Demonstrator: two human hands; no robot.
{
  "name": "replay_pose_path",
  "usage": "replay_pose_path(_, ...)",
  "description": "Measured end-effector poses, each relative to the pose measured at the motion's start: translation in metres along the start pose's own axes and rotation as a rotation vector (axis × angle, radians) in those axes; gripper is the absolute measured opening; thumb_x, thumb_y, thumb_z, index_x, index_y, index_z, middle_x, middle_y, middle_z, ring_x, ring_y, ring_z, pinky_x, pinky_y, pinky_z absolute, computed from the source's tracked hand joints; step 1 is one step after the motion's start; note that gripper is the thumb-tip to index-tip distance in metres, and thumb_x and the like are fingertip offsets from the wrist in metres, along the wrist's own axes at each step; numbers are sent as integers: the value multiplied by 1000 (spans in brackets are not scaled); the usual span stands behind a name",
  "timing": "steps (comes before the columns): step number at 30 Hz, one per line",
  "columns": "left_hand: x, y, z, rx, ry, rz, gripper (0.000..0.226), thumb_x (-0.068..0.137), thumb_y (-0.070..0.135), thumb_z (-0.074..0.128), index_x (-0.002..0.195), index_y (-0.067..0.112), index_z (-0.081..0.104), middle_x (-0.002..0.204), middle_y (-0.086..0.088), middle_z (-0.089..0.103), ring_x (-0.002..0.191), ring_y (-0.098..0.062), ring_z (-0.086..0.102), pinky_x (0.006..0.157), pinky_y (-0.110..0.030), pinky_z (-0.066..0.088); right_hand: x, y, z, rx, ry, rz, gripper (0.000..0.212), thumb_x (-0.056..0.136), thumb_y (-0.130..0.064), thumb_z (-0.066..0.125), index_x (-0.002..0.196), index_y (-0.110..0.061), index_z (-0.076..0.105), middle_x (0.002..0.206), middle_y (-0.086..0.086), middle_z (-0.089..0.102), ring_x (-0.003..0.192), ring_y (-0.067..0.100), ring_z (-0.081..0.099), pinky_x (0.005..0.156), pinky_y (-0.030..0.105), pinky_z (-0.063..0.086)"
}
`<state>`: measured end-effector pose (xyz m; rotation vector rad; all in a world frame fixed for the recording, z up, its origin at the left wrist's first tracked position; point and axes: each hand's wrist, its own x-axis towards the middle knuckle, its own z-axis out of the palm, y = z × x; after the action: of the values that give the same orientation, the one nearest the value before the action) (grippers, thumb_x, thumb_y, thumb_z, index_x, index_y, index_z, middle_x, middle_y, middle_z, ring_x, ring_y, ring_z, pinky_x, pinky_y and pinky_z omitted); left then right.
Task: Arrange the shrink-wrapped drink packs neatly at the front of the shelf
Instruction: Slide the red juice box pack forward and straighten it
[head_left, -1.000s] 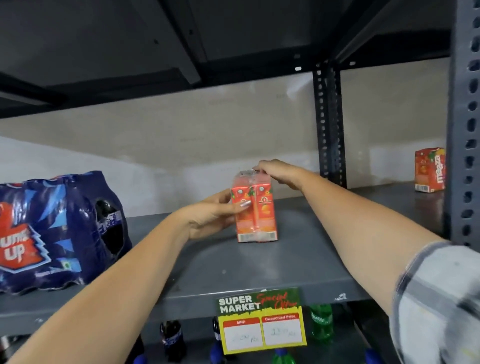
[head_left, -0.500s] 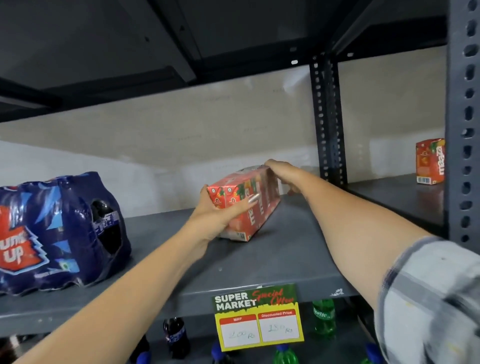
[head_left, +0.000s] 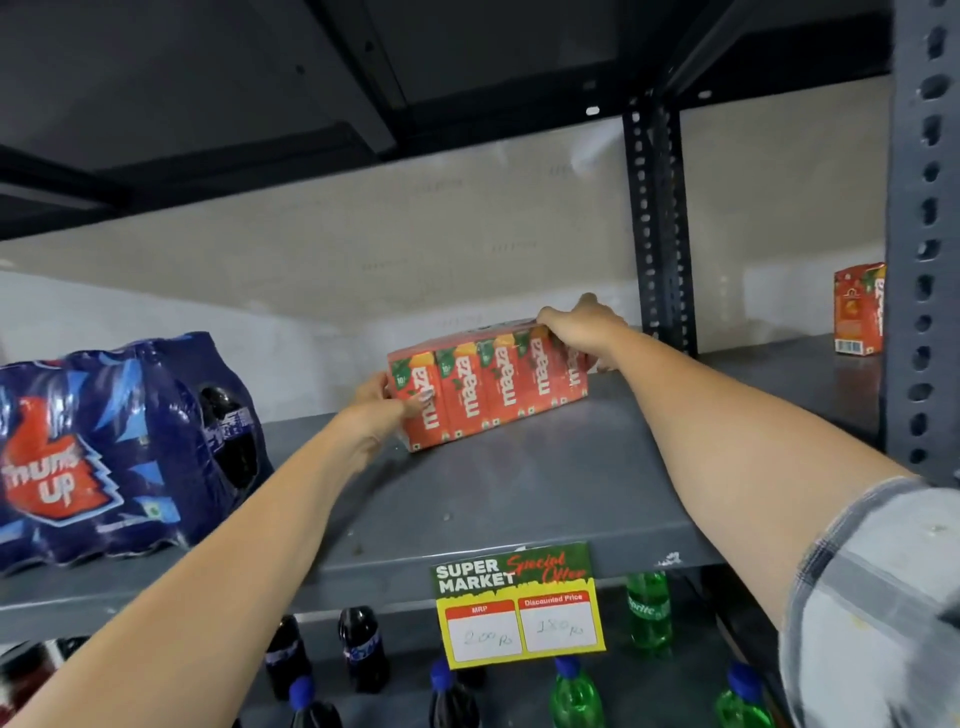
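A shrink-wrapped pack of orange juice cartons (head_left: 491, 387) rests on the grey metal shelf (head_left: 519, 499), its long printed side facing me and angled slightly. My left hand (head_left: 382, 413) grips the pack's near left end, thumb on the front face. My right hand (head_left: 579, 327) holds the far right end from above. A large blue shrink-wrapped pack of dark cola bottles (head_left: 114, 447) sits at the left, near the shelf's front edge.
A dark slotted upright (head_left: 660, 228) stands just right of the pack at the back. Another orange carton (head_left: 857, 309) stands in the bay to the right. A price tag (head_left: 519, 605) hangs on the shelf lip; cola and green bottles (head_left: 647, 608) fill the shelf below.
The juice pack has been turned from end-on to broadside, so its long side now faces me. Both hands stayed on its ends and spread apart with the turn.
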<state>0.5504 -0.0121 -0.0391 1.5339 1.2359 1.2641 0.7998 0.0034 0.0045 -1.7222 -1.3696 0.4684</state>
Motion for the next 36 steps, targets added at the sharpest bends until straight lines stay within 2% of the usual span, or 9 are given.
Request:
replay_pose_path(4,10,0,-13,-33,-75,-45,39,91,0,59,129,2,51,126,-16,62,110,-27,59,102,-42,45,-7,-8,5,-148,165,23,45,88,-52,42,99,-10,57,81,7,66,71,24,65,66,31,54)
replay_pose_path(7,15,-1,-21,-6,-129,-74,39,94,4,56,132,3,50,128,-16,63,112,-26,60,101,-40,46,-10,-8,-1,-228,178,36,43,91,-48,38,84,-11,58,81,8,71,67,24,68,68,29,55)
replay_pose_path(11,21,5,-26,-56,-159,-68,44,91,3,60,132,8,47,111,-10,67,101,-23,63,90,-34,51,-3,-2,-6,-132,113,58,52,95,-48,35,114,-3,54,95,7,68,82,23,64,74,32,50)
replay_pose_path(13,22,9,-26,-69,-173,-54,47,89,17,65,131,11,48,110,-9,68,99,-23,65,85,-32,52,0,-2,-3,-20,7,47,47,100,-43,31,125,-5,42,97,11,61,85,22,57,79,35,42)
replay_pose_path(17,25,7,-24,-40,-174,-58,56,88,39,64,135,12,48,119,-12,69,108,-26,64,92,-38,52,-6,-2,-2,103,-149,61,37,102,-38,23,103,-11,48,97,16,64,98,28,63,78,40,45)
replay_pose_path(21,20,5,-26,-69,-169,-51,59,90,34,63,140,10,44,122,-13,67,104,-24,65,89,-36,52,-22,-3,1,50,-57,24,41,102,-41,21,91,-13,49,93,15,67,89,26,65,81,39,50)
replay_pose_path(28,-3,2,-43,-93,-254,-28,48,94,34,56,136,14,47,108,-4,69,101,-18,64,90,-32,49,-55,-7,7,75,43,-14,43,97,-45,23,97,-12,50,88,13,70,87,26,70,87,40,54)
replay_pose_path(32,-22,-1,-53,-78,-236,6,51,92,41,57,136,17,47,113,-4,69,107,-21,64,106,-43,44,-80,-9,15,3,192,-72,39,96,-44,21,77,-19,44,74,7,62,70,22,63,71,35,48)
replay_pose_path(36,-40,-6,-57,-63,-167,22,53,91,46,57,136,21,44,127,-7,66,115,-24,62,107,-49,43,-104,-9,14,31,220,-116,37,96,-41,22,76,-19,43,73,9,59,69,24,60,65,33,41)
